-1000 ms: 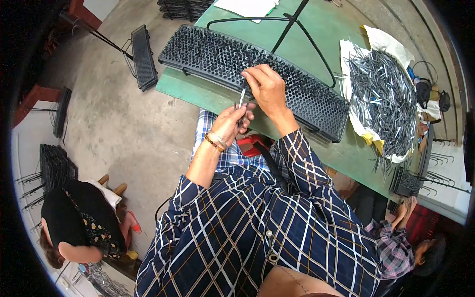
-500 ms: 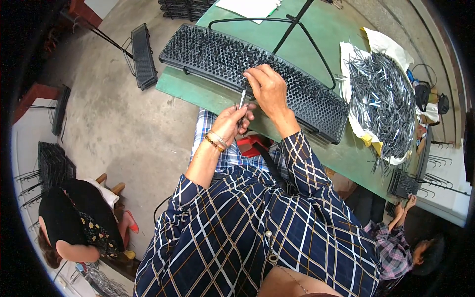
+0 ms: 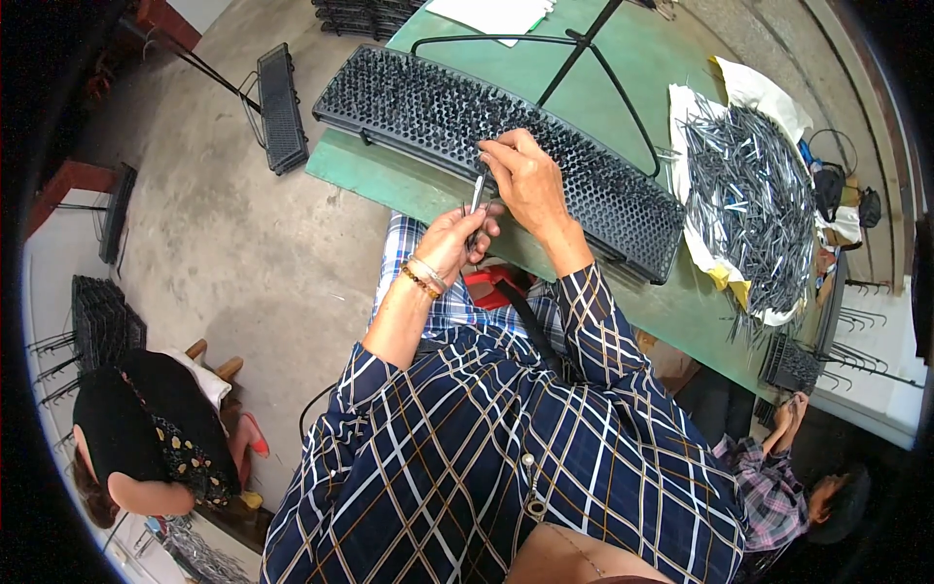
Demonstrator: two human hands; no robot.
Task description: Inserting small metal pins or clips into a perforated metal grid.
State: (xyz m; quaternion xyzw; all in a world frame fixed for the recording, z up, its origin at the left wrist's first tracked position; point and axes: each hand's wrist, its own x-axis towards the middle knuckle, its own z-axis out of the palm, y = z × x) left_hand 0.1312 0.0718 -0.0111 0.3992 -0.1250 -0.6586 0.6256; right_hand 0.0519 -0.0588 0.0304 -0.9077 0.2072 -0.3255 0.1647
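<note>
A long black block (image 3: 623, 219), full of small holes and shaped like a wide broom head, lies slanted across the green table in front of me. Short dark tufts fill much of its left and middle part, while bare holes show toward the right. My left hand (image 3: 455, 241) is closed on several thin strips just off the block's near edge; one silvery strip stands up between the fingers. Over the middle of the block, my right hand (image 3: 530, 180) has thumb and finger pinched together. What lies in that pinch is too small to make out.
A heap of grey strips (image 3: 749, 195) spreads over a white sack on the right of the green table (image 3: 341, 175). A black wire frame (image 3: 574, 39) extends behind the block. One person (image 3: 151, 428) sits lower left, another (image 3: 778, 487) lower right. A similar block (image 3: 282, 112) stands on the floor.
My right hand has shifted only slightly over the block, still pinched. The left hand keeps its hold on the strips almost unmoved.
</note>
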